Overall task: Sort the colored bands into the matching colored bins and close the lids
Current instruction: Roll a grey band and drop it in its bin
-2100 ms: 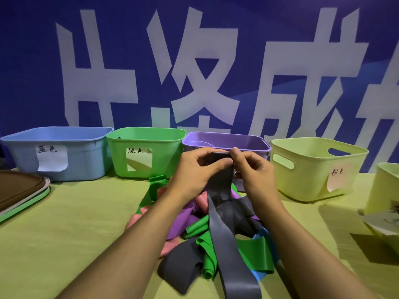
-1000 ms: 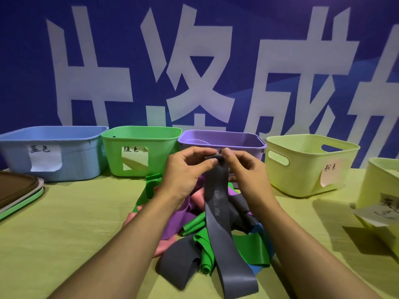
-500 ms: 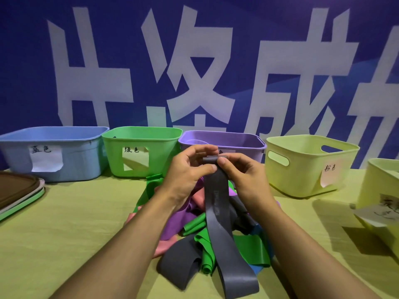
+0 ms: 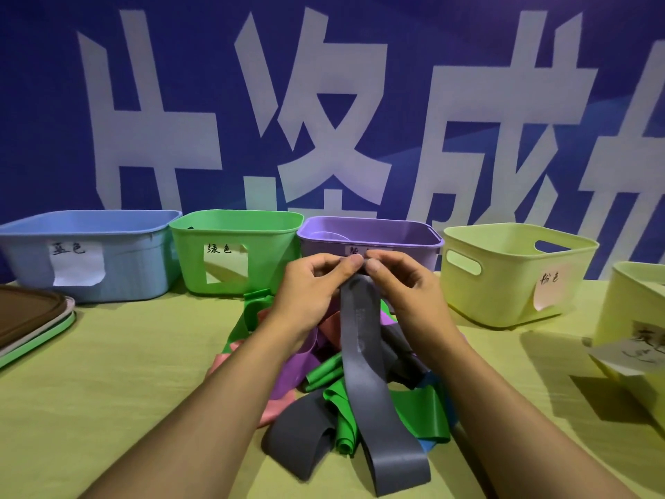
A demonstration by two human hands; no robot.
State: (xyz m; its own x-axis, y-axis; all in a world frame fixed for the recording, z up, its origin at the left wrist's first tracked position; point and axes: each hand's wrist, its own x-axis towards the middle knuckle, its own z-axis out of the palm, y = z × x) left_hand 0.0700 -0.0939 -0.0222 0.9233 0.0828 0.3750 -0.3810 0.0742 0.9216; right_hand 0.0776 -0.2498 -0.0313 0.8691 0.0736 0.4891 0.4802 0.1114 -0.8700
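Observation:
A long grey band (image 4: 367,383) hangs from both hands over a pile of bands (image 4: 417,412) in green, purple, pink, grey and blue on the table. My left hand (image 4: 309,293) and my right hand (image 4: 406,293) pinch its top end together, in front of the purple bin (image 4: 406,243). Along the back stand a blue bin (image 4: 136,261), a green bin (image 4: 266,253), the purple one and a pale yellow-green bin (image 4: 503,282), each with a paper label. All bins are open.
A stack of lids (image 4: 28,318), brown on top, lies at the left edge. Another pale yellow-green bin (image 4: 626,304) with a loose grey label stands at the far right. A blue banner with large white characters closes the back.
Both hands have kept pinching the grey band's top end, fingers shifting slightly along it. The pile and bins have not moved.

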